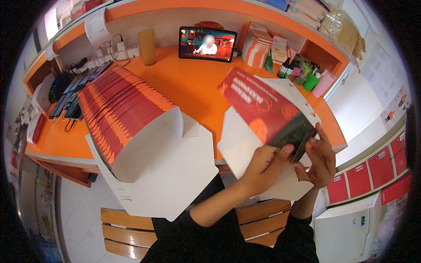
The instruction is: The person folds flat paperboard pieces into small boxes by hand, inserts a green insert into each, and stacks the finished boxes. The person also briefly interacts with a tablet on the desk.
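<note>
My left hand is closed on a printed cardboard carton, its thumb pressed on the dark panel near the lower edge. Opposite it, my right hand grips the same carton's right side, fingers curled round the dark end. The carton is red with orange shapes and partly folded. Under and behind it lie white flat carton sheets with notched edges, overhanging the desk front. To the left rests a long row of nested red and orange cartons, the nearest one showing its white inside.
The orange desk carries a tablet on a stand, an amber cup, several phones with cables, stacked orange-and-white packets and bottles. A wooden slatted bench is below; red lockers stand right.
</note>
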The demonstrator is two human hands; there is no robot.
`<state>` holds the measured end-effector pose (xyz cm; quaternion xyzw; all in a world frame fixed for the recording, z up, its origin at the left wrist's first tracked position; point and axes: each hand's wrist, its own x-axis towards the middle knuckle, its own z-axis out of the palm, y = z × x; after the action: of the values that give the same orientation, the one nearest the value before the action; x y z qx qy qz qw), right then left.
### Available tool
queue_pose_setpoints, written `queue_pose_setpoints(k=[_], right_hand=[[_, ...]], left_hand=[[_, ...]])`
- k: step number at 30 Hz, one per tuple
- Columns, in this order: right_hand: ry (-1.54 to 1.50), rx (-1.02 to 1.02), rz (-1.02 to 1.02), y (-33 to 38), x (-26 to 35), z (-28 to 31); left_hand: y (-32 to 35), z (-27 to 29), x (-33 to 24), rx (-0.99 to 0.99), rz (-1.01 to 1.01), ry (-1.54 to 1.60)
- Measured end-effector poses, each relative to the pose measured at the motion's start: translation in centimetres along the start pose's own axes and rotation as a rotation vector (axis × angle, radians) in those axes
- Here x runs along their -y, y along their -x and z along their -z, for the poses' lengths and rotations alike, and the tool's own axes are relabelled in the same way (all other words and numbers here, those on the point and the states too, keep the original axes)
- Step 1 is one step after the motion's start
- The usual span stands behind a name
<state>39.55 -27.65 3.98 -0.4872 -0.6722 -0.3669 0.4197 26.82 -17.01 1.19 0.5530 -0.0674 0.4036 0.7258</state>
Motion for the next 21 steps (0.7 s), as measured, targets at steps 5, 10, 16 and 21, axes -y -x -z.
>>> queue_pose_setpoints(k=[5, 10, 16, 21], right_hand=[[0.008, 0.023, -0.147, 0.1, 2.6, 0.1], [0.353, -0.146, 0.006, 1.7, 1.7, 1.5], [0.097, -0.403, -0.311, 1.8, 0.5, 2.3], [-0.267, -0.389, -0.815, 3.2, -1.3, 4.6]], left_hand=[[-0.3, -0.1, -0.9, -0.056, 0.024, 0.107], [0.5, -1.1, -1.7, 0.295, 0.024, -0.270], [0.9, -2.9, -0.2, 0.459, -0.444, -0.624], [3.8, -2.9, -4.4, 0.575, -0.333, -0.934]])
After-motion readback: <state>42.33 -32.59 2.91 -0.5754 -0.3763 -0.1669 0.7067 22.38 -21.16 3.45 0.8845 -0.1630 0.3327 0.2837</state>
